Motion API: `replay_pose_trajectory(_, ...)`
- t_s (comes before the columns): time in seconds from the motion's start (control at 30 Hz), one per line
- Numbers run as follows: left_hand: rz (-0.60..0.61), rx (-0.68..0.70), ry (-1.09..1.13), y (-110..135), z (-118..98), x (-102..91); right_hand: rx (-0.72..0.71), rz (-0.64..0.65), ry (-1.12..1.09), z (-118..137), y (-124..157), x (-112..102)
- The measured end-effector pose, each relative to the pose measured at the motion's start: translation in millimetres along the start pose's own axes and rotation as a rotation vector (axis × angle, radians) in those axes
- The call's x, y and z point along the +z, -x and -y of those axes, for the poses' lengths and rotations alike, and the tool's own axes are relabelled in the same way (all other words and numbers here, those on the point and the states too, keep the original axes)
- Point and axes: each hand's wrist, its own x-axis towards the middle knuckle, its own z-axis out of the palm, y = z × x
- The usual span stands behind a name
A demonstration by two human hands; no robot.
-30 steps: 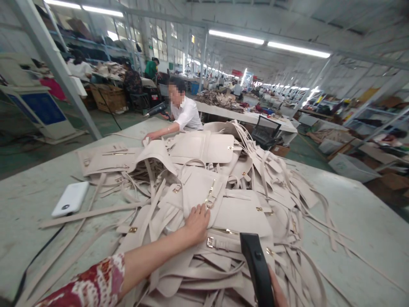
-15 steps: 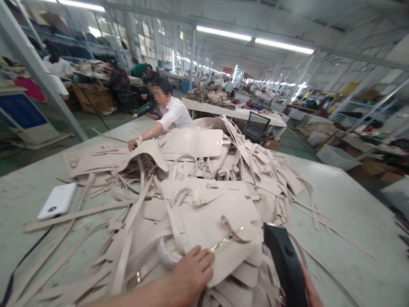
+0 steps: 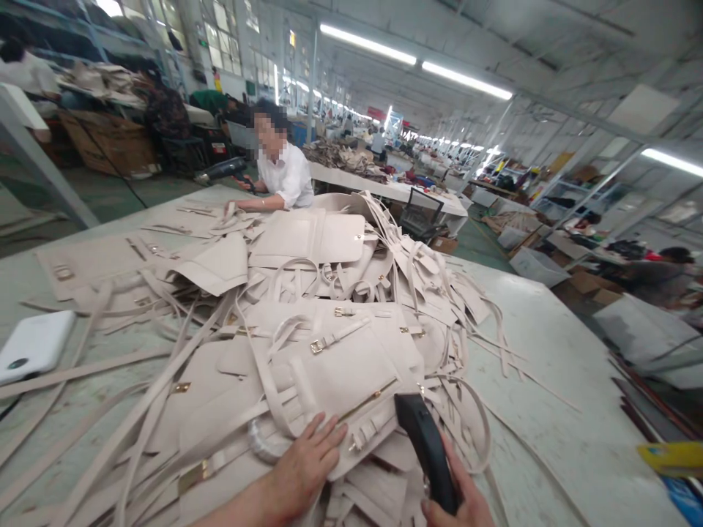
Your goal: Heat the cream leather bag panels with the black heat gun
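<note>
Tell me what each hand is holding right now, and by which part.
The right hand holds the black tool by its lower end. The left hand holds nothing; it lies flat on the cream bag.

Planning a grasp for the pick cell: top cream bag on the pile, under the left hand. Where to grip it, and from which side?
Probably the flat cream bag by its near lower edge, approached from the wearer's side, beside the left hand. That edge overhangs the pile of cream bags and straps, so fingers could likely get under it. The buckled strap lies flat on the bag's face, giving little to hook. The right hand holds a black handheld tool.
</note>
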Motion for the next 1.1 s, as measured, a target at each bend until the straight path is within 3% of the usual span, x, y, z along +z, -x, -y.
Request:
replay_pose_trajectory(0.07, 0.001, -0.003, 0.026, -0.8, -0.2, -1.0, 0.021, 0.094, -0.055, 15.4, -13.5, 7.8)
replay_pose_trajectory(0.13, 0.016, -0.01, 0.045, -0.8, -0.4, -3.5, 0.035, 0.103, -0.034, 34.9, -27.2, 10.3)
replay_pose_trajectory(0.3, 0.121, -0.023, 0.068, 8.0, -4.3, -4.8, -0.116, -0.108, 0.086, 73.6, -47.9, -2.6)
replay_pose_trajectory(0.4, 0.089, -0.024, 0.078, 16.9, -7.1, 7.1, -0.163, 0.067, 0.065, 85.5, -55.1, -1.7)
replay_pose_trajectory(0.47, 0.045, -0.036, 0.076, 20.9, -7.7, 16.5, -0.119, 0.251, 0.023, 92.2, -65.2, 9.9)
replay_pose_trajectory(0.53, 0.038, -0.038, 0.077, 22.5, -7.4, 22.3, -0.069, 0.349, 0.011, 98.9, -82.7, 27.9)
replay_pose_trajectory(0.63, 0.026, -0.029, 0.066, 22.8, -6.8, 24.2, -0.077, 0.351, 0.051, 109.2, -117.5, 54.6)
replay_pose_trajectory(0.73, -0.061, -0.009, 0.009, 24.1, -5.9, 29.9, -0.138, 0.269, 0.053, 120.5, -142.8, 66.4)
replay_pose_trajectory(0.83, -0.255, 0.013, -0.093, 25.9, -3.4, 46.6, -0.189, 0.167, 0.021, 129.2, -141.0, 57.1)
replay_pose_trajectory(0.9, -0.334, 0.02, -0.142, 26.2, -1.3, 56.8, -0.172, 0.194, 0.015, 129.6, -126.4, 43.7)
replay_pose_trajectory(1.0, -0.304, 0.041, -0.128, 26.3, -0.8, 56.5, -0.084, 0.332, 0.037, 119.7, -101.9, 28.4)
replay_pose_trajectory(1.1, -0.216, 0.028, -0.076, 26.8, -4.3, 39.0, -0.007, 0.377, 0.032, 104.5, -94.4, 30.0)
